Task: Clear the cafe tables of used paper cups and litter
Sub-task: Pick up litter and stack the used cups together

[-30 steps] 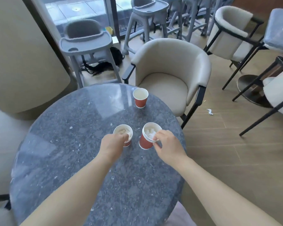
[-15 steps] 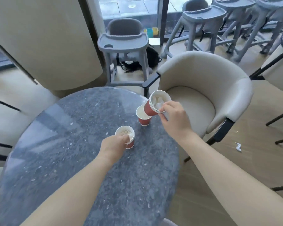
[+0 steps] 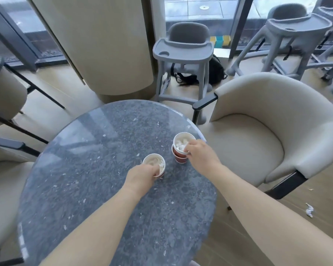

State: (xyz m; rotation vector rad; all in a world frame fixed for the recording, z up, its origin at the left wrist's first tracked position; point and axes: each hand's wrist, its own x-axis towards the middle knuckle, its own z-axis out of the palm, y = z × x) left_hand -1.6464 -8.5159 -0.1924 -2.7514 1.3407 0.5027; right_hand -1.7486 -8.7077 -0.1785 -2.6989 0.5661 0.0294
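On the round grey stone table (image 3: 96, 169), two red paper cups are nested near the right edge: the upper cup (image 3: 182, 144) holds crumpled white paper and sits inside the lower cup (image 3: 180, 158). My right hand (image 3: 200, 156) grips the upper cup's rim. A third red cup (image 3: 155, 165), also stuffed with white paper, stands nearer the table's middle, and my left hand (image 3: 142, 178) holds it by the near rim.
A beige armchair (image 3: 267, 131) stands right of the table, a grey high chair (image 3: 183, 60) behind it, more high chairs (image 3: 296, 41) at the far right. A paper scrap (image 3: 309, 210) lies on the wood floor. A beige column (image 3: 104, 45) rises beyond the table.
My right hand carried its paper-filled cup away from me and set it into the empty cup. The left hand kept hold of its cup. The view swung left.
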